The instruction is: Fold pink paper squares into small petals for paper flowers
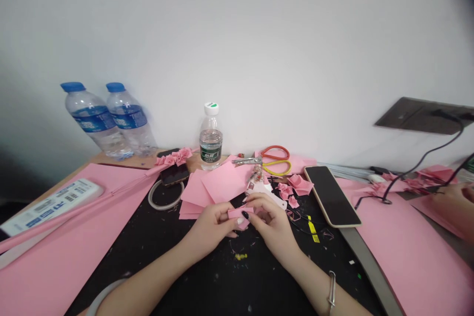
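Observation:
A small folded piece of pink paper (237, 213) is pinched between both hands over the black table surface. My left hand (213, 224) is closed on its left side, the thumb lying along the lower edge. On the other side my right hand (269, 217) grips it, a dark-nailed thumb pressing on the front. Just behind the hands lies a stack of pink paper squares (222, 185). Several folded pink paper flowers (299, 185) rest to the right of it. Scissors (276, 159) with red and yellow handles lie farther back.
A phone (332, 196) lies at right, beside a large pink sheet (403, 242). Another person's hand (454, 202) is at the far right. A roll of tape (166, 195), a small bottle (211, 140) and two blue-capped bottles (129, 118) stand or lie toward the left and wall.

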Tool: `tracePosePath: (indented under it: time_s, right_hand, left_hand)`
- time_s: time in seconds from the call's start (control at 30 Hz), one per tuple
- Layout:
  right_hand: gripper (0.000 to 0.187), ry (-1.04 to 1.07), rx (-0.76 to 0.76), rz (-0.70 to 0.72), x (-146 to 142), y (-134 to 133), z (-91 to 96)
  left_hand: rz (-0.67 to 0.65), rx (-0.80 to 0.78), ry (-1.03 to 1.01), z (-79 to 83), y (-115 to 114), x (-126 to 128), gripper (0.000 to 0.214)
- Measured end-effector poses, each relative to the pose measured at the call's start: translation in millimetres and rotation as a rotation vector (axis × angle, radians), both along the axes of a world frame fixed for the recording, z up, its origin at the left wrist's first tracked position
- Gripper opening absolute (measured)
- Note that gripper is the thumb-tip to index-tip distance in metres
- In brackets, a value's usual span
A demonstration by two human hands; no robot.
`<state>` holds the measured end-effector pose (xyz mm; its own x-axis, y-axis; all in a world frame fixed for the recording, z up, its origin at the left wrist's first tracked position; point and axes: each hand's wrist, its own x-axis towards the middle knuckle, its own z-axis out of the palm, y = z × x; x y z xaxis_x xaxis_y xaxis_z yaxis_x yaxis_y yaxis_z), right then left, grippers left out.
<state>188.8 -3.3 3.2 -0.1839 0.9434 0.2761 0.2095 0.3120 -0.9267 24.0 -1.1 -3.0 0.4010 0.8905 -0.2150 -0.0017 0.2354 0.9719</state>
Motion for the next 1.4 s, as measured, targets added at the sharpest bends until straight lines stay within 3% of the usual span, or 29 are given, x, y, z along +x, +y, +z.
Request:
tracePosePath:
  time_s: [0.23,0.53,0.7,0.83,1.07,1.4]
  right_hand:
    - [0.012,0.017,0.006,-0.057,0,-4,-1.0]
    - [0.031,-0.225,0.329,-0.024,3,-4,0.5]
    - [0.027,-0.254,0.439,-0.068,4,-6,-2.9]
    - [0.029,-0.337,0.512,-0.015,6,-5,-2.2]
    - [0.043,-0.523,0.484,0.138,7,-7,5.6]
    - [0.042,-0.529,0.449,0.159,7,-7,6.9]
  left_hand:
    - [0.014,0.043,0.01,-1.0,-3,1,0.027]
    - [0.114,0.006,-0.001,3.3,-4,-1,0.033]
    - [0.126,-0.002,-0.017,4.5,-5,0,0.031]
    - [0.136,-0.016,-0.04,5.0,-5,1,0.031]
    - [0.222,-0.098,-0.14,3.9,-2,0,0.029]
    - [0.184,-0.141,-0.153,4.7,-2,1,0.031]
